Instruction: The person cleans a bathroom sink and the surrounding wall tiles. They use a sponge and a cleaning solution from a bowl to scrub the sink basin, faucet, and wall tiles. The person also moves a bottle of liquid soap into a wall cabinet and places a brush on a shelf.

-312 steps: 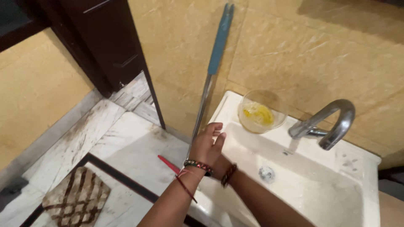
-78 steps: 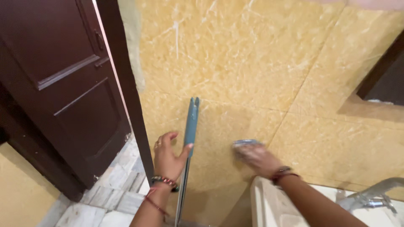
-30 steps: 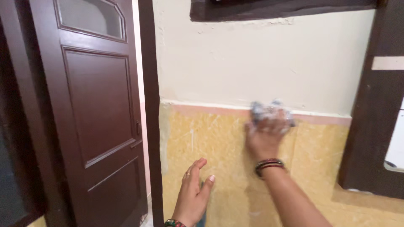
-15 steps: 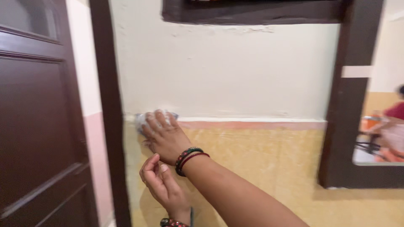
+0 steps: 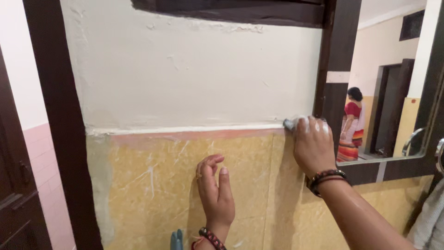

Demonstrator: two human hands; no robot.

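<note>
**Two hands at the tiled wall**

Left hand (image 5: 216, 194) hovers, fingers loosely released, above one blue handle tip (image 5: 176, 240). Right hand (image 5: 313, 144) clenches one wet scrubber (image 5: 290, 123) against the tile ledge (image 5: 185, 130), hard beside the mirror frame (image 5: 330, 83); open wall lies leftward.

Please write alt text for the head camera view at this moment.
The right hand presses a soapy scrubber against the top edge of the yellow wall tiles, beside a dark-framed mirror. The left hand rests open against the tiles.
</note>
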